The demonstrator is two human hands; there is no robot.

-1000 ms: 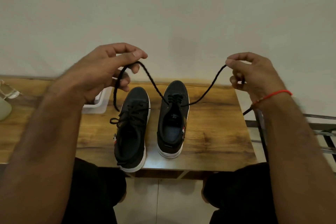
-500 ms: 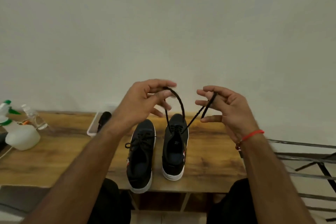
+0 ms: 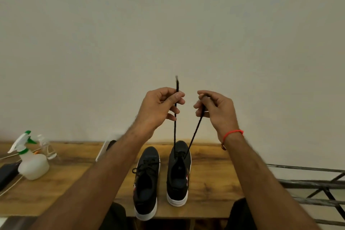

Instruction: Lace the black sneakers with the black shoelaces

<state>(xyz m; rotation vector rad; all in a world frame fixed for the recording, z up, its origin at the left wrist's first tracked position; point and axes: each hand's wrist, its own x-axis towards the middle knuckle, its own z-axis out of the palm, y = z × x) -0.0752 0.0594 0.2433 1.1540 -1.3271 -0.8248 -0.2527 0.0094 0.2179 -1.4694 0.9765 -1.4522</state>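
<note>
Two black sneakers with white soles stand side by side on the wooden table point(image 3: 209, 183), toes toward the wall. The left sneaker point(image 3: 146, 183) is laced with a bow on top. The right sneaker point(image 3: 178, 173) has a black shoelace point(image 3: 175, 132) through its front eyelets only. Both ends of that lace run up, taut, to my raised hands. My left hand point(image 3: 158, 108) pinches one end, whose tip sticks up above the thumb. My right hand point(image 3: 216, 108) pinches the other end between thumb and fingers.
A white spray bottle point(image 3: 31, 162) with a green nozzle and a small clear bottle point(image 3: 46, 148) stand at the table's left. A dark flat object point(image 3: 7, 173) lies at the far left edge. A white tray point(image 3: 104, 150) sits behind my left forearm. A metal frame point(image 3: 317, 183) is right of the table.
My hands have come together from wide apart and risen, pulling both lace ends straight up from the right sneaker. The camera has tilted up, showing more wall.
</note>
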